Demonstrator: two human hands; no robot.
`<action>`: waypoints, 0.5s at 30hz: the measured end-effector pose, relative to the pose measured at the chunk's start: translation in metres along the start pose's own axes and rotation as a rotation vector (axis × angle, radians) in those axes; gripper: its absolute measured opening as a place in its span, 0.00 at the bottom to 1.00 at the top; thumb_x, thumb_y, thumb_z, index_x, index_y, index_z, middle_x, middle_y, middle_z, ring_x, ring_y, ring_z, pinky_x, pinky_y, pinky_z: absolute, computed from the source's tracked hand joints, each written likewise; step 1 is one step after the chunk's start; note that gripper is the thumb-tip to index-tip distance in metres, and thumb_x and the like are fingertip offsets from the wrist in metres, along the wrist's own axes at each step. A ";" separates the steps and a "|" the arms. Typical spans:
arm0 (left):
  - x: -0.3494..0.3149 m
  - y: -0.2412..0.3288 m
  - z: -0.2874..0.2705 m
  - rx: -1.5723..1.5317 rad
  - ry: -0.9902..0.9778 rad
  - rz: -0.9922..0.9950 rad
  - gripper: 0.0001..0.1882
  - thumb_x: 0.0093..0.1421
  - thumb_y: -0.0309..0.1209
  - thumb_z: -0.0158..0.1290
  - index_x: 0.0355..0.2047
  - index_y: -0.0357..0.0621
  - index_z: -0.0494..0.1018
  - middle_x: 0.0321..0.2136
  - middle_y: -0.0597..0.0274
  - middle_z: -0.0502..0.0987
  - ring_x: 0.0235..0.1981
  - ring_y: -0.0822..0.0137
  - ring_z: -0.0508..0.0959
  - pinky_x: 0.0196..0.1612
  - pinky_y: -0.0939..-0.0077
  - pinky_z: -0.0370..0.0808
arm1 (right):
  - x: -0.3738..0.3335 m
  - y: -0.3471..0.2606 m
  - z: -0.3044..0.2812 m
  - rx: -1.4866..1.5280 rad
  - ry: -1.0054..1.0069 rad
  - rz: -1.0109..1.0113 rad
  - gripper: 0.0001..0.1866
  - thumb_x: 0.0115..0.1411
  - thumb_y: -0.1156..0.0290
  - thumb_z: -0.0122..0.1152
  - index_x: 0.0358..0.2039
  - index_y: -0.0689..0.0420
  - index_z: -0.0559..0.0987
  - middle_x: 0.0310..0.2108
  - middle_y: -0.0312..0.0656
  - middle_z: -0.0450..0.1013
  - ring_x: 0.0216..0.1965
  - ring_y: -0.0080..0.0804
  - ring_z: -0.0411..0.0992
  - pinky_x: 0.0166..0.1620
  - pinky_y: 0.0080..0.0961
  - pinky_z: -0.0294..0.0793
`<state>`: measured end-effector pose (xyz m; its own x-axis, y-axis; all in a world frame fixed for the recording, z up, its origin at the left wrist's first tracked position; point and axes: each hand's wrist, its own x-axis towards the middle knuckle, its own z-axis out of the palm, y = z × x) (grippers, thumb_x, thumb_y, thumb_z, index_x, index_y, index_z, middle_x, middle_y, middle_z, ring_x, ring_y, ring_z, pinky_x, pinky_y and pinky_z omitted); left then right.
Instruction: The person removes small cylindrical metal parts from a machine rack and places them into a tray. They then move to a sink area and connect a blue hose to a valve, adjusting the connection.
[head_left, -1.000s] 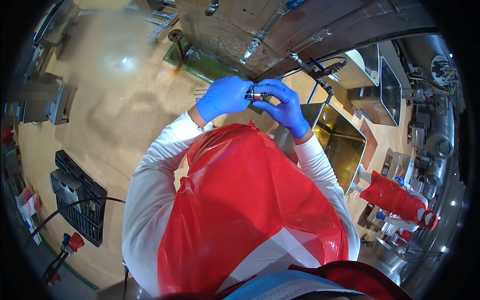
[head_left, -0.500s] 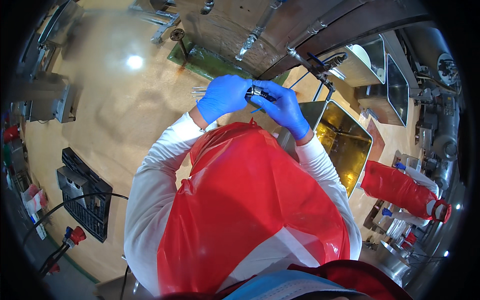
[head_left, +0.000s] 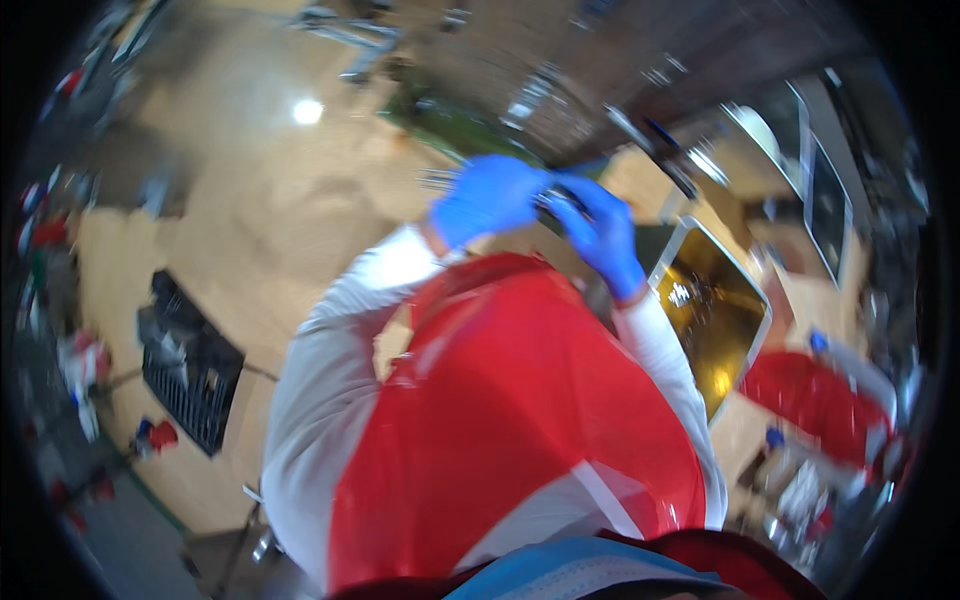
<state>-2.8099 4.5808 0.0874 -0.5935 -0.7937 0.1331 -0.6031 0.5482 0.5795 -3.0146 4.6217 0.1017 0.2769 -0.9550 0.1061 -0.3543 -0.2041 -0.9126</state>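
Note:
Both my hands, in blue gloves, meet in front of my red apron on a black cylindrical tool [head_left: 550,202] with some metal on it. My left hand [head_left: 487,202] is closed around it. Several thin metal prongs [head_left: 436,179] stick out beyond that hand on the left, seemingly part of the same tool. At the other end my right hand [head_left: 604,238] grips the dark part, its fingers bent over it. Blur and the gloves hide most of the tool.
Right of my right forearm stands a square metal tub [head_left: 712,320] with a golden, shiny inside. A black slotted crate [head_left: 190,365] lies on the tan floor at left. Pipes and a green plinth [head_left: 455,125] are ahead. A person in a red apron [head_left: 815,405] is at far right.
The view has turned and blurred, so the surroundings sit differently in the picture. My hands appear slightly further right and lower, still together on the tool.

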 end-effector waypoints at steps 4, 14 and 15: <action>-0.002 0.010 0.012 0.070 0.048 0.019 0.08 0.46 0.37 0.63 0.26 0.50 0.84 0.24 0.49 0.83 0.30 0.44 0.85 0.32 0.49 0.81 | -0.021 0.019 0.003 0.240 0.070 0.213 0.14 0.71 0.75 0.60 0.53 0.68 0.81 0.44 0.47 0.82 0.45 0.32 0.81 0.50 0.29 0.83; -0.010 0.001 -0.001 0.094 -0.083 -0.140 0.11 0.50 0.37 0.62 0.32 0.46 0.84 0.27 0.49 0.84 0.31 0.44 0.85 0.33 0.51 0.82 | -0.004 0.028 0.005 0.383 -0.081 0.106 0.30 0.57 0.90 0.69 0.61 0.70 0.74 0.51 0.47 0.78 0.53 0.31 0.77 0.56 0.30 0.79; -0.010 0.000 -0.001 0.096 -0.084 -0.147 0.12 0.51 0.38 0.62 0.32 0.46 0.84 0.27 0.50 0.84 0.31 0.44 0.85 0.33 0.51 0.82 | -0.002 0.027 0.005 0.359 -0.081 0.123 0.30 0.57 0.90 0.70 0.61 0.70 0.74 0.51 0.47 0.78 0.52 0.31 0.77 0.56 0.30 0.79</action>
<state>-2.8032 4.5885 0.0868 -0.5353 -0.8445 -0.0174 -0.7323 0.4538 0.5077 -3.0203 4.6193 0.0753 0.3264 -0.9447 -0.0307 -0.0576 0.0125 -0.9983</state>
